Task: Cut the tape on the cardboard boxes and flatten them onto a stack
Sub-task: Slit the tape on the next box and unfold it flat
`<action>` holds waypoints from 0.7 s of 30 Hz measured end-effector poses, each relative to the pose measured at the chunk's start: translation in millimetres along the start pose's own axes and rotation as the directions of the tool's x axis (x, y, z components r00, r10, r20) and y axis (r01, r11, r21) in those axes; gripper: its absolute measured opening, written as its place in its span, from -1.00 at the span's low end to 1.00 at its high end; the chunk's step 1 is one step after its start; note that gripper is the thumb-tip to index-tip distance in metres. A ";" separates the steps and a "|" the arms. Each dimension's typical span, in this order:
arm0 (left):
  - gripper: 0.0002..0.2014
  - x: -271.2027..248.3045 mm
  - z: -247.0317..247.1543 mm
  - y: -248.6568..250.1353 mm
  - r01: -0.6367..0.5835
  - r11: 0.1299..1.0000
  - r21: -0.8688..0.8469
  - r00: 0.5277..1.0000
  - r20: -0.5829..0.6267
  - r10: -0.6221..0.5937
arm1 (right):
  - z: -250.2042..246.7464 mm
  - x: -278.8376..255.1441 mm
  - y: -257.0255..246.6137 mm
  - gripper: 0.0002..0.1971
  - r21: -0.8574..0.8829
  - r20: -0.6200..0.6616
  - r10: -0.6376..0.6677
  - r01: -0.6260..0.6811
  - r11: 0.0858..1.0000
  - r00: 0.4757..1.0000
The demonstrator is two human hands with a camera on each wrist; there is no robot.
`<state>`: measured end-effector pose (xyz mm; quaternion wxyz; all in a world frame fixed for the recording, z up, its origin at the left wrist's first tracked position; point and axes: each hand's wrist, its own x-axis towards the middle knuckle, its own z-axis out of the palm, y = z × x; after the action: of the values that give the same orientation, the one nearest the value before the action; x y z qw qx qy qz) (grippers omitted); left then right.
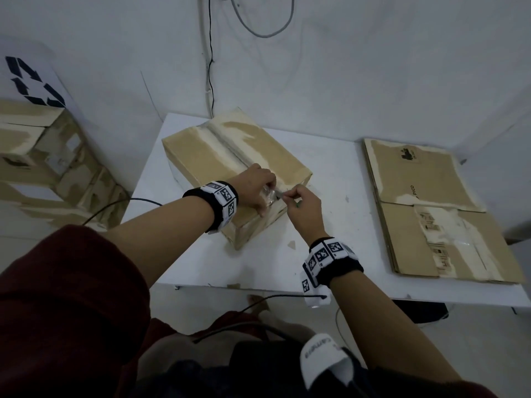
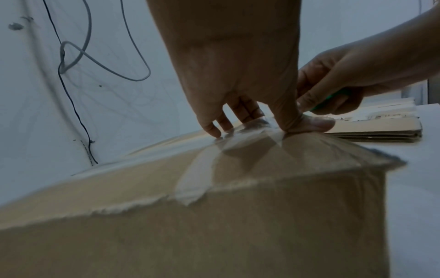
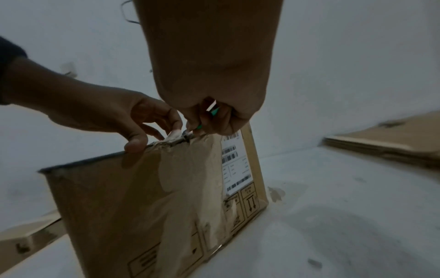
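Worryingly, on the desk [image 1: 339, 179] the left hand [image 1: 255, 182] pinches loose tape [image 2: 240, 139] at the box [image 1: 218, 156] seam, touching the green cutter [image 3: 199, 126] in the right hand's [image 1: 301, 205] closed grip, so a slip could nick those fingers [image 2: 307, 122].

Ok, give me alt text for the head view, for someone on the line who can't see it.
Two hands meet at the near edge of a closed cardboard box on a white table: the left hand pinches loose clear tape while the right hand holds a green-handled cutter against it. A stack of flattened boxes lies to the right.
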<state>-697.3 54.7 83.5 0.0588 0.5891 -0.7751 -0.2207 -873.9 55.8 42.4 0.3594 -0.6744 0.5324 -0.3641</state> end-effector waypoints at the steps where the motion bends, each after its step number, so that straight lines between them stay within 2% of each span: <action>1: -0.40 -0.4 1.0 0.1 -0.003 1.000 -0.004 1.000 -0.010 0.003 | -1.6 4.3 -1.3 -0.87 -0.037 0.008 -0.024 0.024 0.999 1.000; 3: -0.44 -1.0 2.3 -0.6 -0.009 1.000 0.001 1.000 -0.030 0.009 | -5.0 13.2 -4.5 -0.88 -0.078 0.034 -0.036 0.038 0.996 0.999; 8: -0.42 -2.6 2.4 -1.1 -0.020 1.000 0.012 0.999 -0.042 0.020 | -5.1 20.3 -4.6 -0.90 -0.115 0.148 0.042 -0.024 0.993 0.988; 13: -0.45 -2.3 7.4 -2.9 -0.039 0.999 -0.011 0.998 -0.059 0.038 | -8.4 12.7 3.7 -0.76 0.056 0.160 0.194 -0.205 0.977 0.968; 16: -0.48 -1.3 7.7 -2.9 -0.050 0.999 0.000 0.997 -0.055 0.050 | -4.8 5.0 1.5 -0.78 0.132 0.132 0.258 -0.275 0.952 0.957; 19: -0.48 -0.5 9.0 -3.4 -0.073 0.997 0.000 0.996 -0.060 0.072 | -3.3 -1.5 3.0 -0.84 0.265 0.161 0.330 -0.363 0.893 0.930; 21: -0.46 -1.1 9.9 -3.8 -0.075 0.997 0.006 0.996 -0.052 0.076 | -3.5 -2.2 3.5 -0.84 0.276 0.176 0.325 -0.363 0.890 0.929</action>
<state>-697.0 57.6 73.3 0.0862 0.5650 -0.7954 -0.2016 -879.0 57.1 40.7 0.5500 -0.5276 0.5576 -0.3291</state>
